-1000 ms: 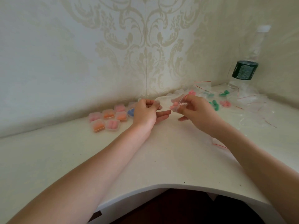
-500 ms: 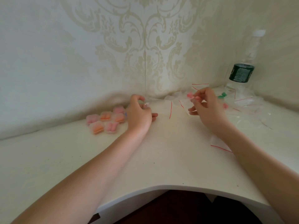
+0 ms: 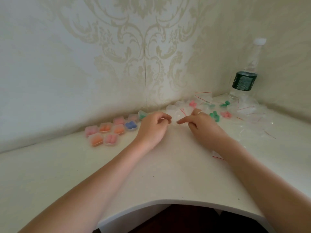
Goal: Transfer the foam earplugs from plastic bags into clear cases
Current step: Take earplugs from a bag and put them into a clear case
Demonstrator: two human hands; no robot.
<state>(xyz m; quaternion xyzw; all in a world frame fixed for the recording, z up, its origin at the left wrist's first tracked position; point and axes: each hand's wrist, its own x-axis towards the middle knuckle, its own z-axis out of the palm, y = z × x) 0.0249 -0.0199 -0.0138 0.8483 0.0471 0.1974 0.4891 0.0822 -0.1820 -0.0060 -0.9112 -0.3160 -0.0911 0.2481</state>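
Note:
My left hand [image 3: 154,127] is at the middle of the white desk, thumb and forefinger pinching a small clear case [image 3: 165,118] that is mostly hidden. My right hand [image 3: 202,126], with a ring on it, is just to the right. Its forefinger points left toward that case and its other fingers are curled; I cannot see whether it holds anything. Empty clear cases [image 3: 171,108] lie behind the hands. Plastic bags with pink earplugs [image 3: 191,103] and green earplugs [image 3: 214,116] lie at the back right. Filled cases [image 3: 111,139] in pink, orange and blue [image 3: 131,125] are grouped at the left.
A water bottle [image 3: 244,81] with a dark green label stands in the back right corner among several empty bags with red strips [image 3: 250,115]. Patterned walls close off the desk's back and right. The desk's curved front edge [image 3: 185,201] is near me.
My right hand has moved left and down from the bag pile toward my left hand. The pink earplugs seen at its fingertips earlier are out of sight. My left hand has stayed almost in place.

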